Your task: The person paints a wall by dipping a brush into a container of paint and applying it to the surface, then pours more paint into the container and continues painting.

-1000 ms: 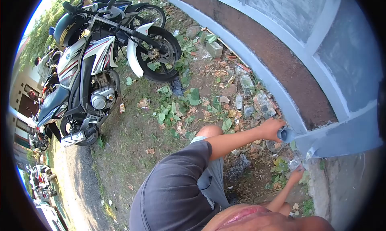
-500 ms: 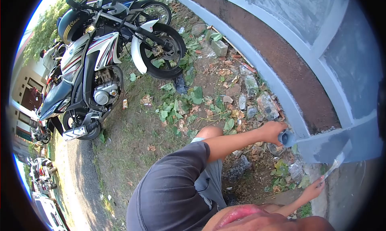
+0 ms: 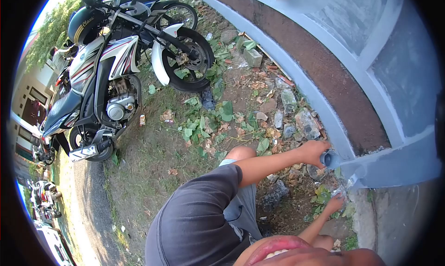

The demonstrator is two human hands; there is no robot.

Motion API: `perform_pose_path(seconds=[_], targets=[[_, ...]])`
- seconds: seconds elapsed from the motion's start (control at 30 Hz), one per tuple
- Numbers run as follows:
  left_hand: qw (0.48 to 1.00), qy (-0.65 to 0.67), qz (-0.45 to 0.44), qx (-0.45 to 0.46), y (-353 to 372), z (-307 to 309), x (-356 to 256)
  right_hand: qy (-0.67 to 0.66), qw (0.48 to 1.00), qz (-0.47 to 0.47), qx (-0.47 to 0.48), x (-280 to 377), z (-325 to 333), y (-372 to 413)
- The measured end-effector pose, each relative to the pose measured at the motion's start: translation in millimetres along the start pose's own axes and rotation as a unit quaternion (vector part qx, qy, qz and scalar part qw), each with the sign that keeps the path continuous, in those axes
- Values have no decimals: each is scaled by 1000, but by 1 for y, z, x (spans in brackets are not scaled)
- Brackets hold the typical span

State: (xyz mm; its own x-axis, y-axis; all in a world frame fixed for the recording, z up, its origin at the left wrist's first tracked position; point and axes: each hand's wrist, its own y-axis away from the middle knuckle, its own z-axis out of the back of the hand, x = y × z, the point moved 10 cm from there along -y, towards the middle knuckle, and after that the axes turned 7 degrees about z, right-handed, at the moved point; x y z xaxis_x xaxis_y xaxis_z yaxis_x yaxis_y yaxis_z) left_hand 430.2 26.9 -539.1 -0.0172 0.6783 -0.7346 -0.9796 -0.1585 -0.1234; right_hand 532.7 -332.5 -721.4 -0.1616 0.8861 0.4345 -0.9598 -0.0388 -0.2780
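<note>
Lowered right hand (image 3: 336, 202) grips flat brush (image 3: 349, 183); left hand (image 3: 314, 151) clasps round grey cup (image 3: 330, 159).

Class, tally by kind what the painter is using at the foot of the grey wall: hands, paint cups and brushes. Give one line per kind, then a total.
Hands: 2, the left hand and the right hand
Paint cup: 1, gripped in the left hand
Brush: 1, gripped in the right hand
Total: 4
</note>
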Motion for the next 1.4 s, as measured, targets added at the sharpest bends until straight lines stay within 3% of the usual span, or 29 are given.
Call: perform_pose_path(seconds=[0.13, 0.17, 0.27, 0.43, 0.67, 0.73, 0.83, 0.9, 0.93, 0.97, 1.0, 1.03, 1.13, 1.3, 1.37, 1.4], targets=[[1000, -1, -8, -7, 1, 2, -2, 19, 990, -36, 136, -27, -31, 25], [1000, -1, -10, -9, 1, 3, -2, 18, 990, -35, 134, -30, -32, 22], [1000, 3, -16, -22, 2, 5, -2, 19, 994, -16, 110, -11, -6, 3], [1000, 1, -17, -12, 0, 6, 2, -48, 991, 32, -118, 51, 107, -46], [1000, 7, -8, 5, -2, 5, 1, -57, 992, -27, -105, 111, 199, -29], [1000, -3, -5, 15, -4, -1, 2, -94, 981, -21, -167, 126, 216, -25], [1000, -7, -3, 29, -3, -9, 4, -79, 973, -21, -214, 114, 192, -39], [1000, 8, -17, -4, -2, -4, 1, -116, 984, 1, -138, 117, 154, -49], [1000, -2, 5, 25, -4, -9, 7, -63, 980, 79, -172, 76, 112, -60], [1000, 7, 10, 24, -4, -7, 5, -103, 986, 9, -134, 66, 90, -48], [999, 11, 27, 45, -5, -8, 3, -76, 990, 47, -106, 60, 70, -41], [1000, -6, -2, 5, -4, -2, -2, -58, 997, 10, -58, 62, 61, -28], [999, -10, 1, 31, -8, -9, 4, -11, 996, -48, 70, 43, 20, 2], [999, -15, 17, 37, -12, -13, 18, -48, 991, -97, 81, 54, 35, 7], [999, -20, 24, 41, -13, -13, 18, -51, 992, -99, 57, 70, 65, -11], [999, -19, 21, 45, -13, -12, 15, -56, 996, -73, -10, 80, 91, -24]])
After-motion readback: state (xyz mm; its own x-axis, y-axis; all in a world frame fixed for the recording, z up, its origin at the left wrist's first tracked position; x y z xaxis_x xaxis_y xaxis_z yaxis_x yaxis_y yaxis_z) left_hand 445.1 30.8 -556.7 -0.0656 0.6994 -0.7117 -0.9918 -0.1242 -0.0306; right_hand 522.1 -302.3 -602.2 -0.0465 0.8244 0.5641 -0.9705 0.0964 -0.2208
